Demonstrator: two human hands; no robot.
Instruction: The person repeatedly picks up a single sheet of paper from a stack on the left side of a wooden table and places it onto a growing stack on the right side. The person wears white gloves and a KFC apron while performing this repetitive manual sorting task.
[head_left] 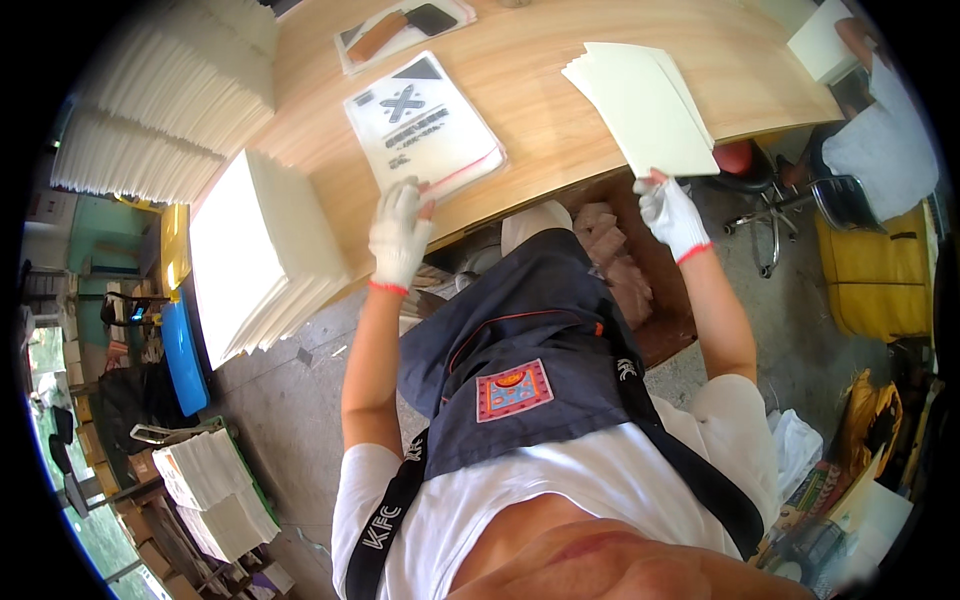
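My left hand [400, 235], in a white knit glove with a red cuff, is at the near left corner of a stack of clear printed plastic bags [425, 130]. Its fingers reach onto the bags with the thumb apart, and I see nothing held in it. On the right, my gloved right hand [672, 215] has its fingers closed at the near edge of a slightly fanned stack of white sheets [645, 110]. Part of that grip is hidden under the sheets, which lie on the wooden table [530, 80].
A tall stack of white sheets [260, 250] stands at the table's left edge, with larger paper piles [180, 90] behind. A brown-handled tool [380, 38] lies on more bags at the back. A person [880, 140] sits at the right near a wheeled stool [755, 190].
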